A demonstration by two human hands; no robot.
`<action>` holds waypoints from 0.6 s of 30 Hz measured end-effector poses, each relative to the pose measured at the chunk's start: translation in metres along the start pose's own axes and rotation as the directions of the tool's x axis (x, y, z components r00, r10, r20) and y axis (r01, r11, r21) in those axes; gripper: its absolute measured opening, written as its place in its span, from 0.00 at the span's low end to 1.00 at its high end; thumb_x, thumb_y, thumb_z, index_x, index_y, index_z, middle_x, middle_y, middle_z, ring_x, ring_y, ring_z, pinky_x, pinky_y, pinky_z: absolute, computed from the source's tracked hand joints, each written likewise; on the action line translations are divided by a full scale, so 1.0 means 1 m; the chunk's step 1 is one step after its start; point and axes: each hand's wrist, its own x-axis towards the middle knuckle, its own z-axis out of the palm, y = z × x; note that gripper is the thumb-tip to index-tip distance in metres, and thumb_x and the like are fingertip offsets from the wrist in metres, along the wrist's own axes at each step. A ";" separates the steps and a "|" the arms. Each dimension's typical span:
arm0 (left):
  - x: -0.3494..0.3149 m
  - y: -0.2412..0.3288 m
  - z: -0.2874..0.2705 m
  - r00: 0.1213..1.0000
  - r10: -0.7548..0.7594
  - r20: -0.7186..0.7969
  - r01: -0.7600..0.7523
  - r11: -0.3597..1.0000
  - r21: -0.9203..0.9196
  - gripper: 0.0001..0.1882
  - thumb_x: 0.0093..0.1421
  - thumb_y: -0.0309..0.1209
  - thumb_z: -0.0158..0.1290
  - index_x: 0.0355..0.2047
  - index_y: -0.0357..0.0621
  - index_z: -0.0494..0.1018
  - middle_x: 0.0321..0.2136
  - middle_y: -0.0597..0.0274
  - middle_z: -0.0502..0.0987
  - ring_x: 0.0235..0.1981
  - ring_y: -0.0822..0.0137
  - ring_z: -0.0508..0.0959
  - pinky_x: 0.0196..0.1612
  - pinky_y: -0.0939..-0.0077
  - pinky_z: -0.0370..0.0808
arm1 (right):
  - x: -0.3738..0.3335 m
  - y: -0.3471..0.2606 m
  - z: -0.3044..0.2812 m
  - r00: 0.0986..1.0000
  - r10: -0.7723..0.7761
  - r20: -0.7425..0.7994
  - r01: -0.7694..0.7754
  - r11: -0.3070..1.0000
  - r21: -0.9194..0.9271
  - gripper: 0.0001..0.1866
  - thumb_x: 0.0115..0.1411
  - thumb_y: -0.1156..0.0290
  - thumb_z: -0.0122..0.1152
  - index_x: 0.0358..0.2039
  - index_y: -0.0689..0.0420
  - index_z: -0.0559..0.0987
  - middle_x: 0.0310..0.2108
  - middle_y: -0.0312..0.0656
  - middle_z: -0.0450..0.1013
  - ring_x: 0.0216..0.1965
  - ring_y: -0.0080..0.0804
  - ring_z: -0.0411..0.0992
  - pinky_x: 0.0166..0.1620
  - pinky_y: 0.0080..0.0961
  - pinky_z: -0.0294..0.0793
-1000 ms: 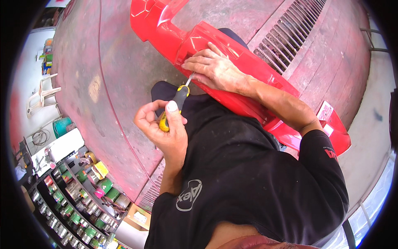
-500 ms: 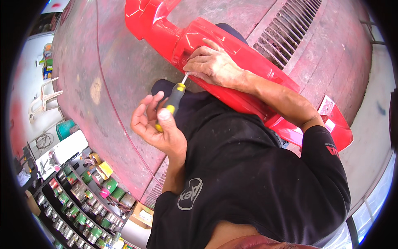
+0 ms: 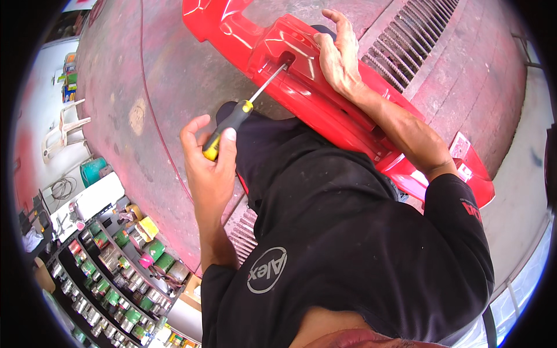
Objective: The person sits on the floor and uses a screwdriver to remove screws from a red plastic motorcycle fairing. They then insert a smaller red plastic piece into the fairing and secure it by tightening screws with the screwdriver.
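A long glossy red bumper (image 3: 325, 110) lies across my lap, slanting from the far middle to the near right. My left hand (image 3: 212, 151) is closed around the black and yellow handle of a screwdriver (image 3: 233, 123). The screwdriver's long metal shaft points up and right, its tip inside a small dark recess in the bumper. My right hand (image 3: 341, 58) is at the bumper's far side, beyond that recess, with the fingers stretched out and no tool in them. Whether its palm presses on the bumper I cannot tell.
A metal floor grate (image 3: 406, 43) runs beyond the bumper. A thin red hose (image 3: 152, 107) crosses the stained floor on the left. Shelves of paint cans (image 3: 110, 284), a white plastic chair (image 3: 65, 130) and a teal bucket (image 3: 93, 171) stand at the left.
My right hand has moved up and right, off the screwdriver's shaft, and its fingers have straightened. The screwdriver's shaft now shows at full length, with its tip in the recess.
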 end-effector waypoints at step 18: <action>0.033 0.013 0.016 0.803 0.596 0.022 -0.595 0.797 0.104 0.31 0.70 0.29 0.63 0.68 0.40 0.63 0.62 0.49 0.70 0.58 0.64 0.76 0.52 0.75 0.76 | -0.009 -0.009 0.007 0.989 0.006 0.148 0.008 0.996 -0.088 0.29 0.73 0.55 0.49 0.68 0.58 0.70 0.72 0.55 0.64 0.75 0.55 0.60 0.72 0.69 0.52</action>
